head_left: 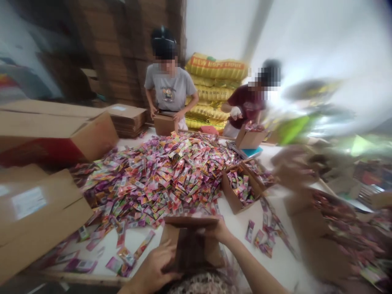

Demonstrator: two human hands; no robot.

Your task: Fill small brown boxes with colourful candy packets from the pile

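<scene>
Right hand (221,232) on box (191,221), white table (230,222), sacks (211,94)

yellow sacks (211,93) stacked | flattened cartons (130,121) piled | white wall (217,28) behind

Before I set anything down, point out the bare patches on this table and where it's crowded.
White tabletop shows bare between the right hand, the sachet-filled carton and a few loose sachets; another patch lies between those sachets and the blurred carton at far right. The middle is crowded by the sachet heap, the left by large cartons.
</scene>
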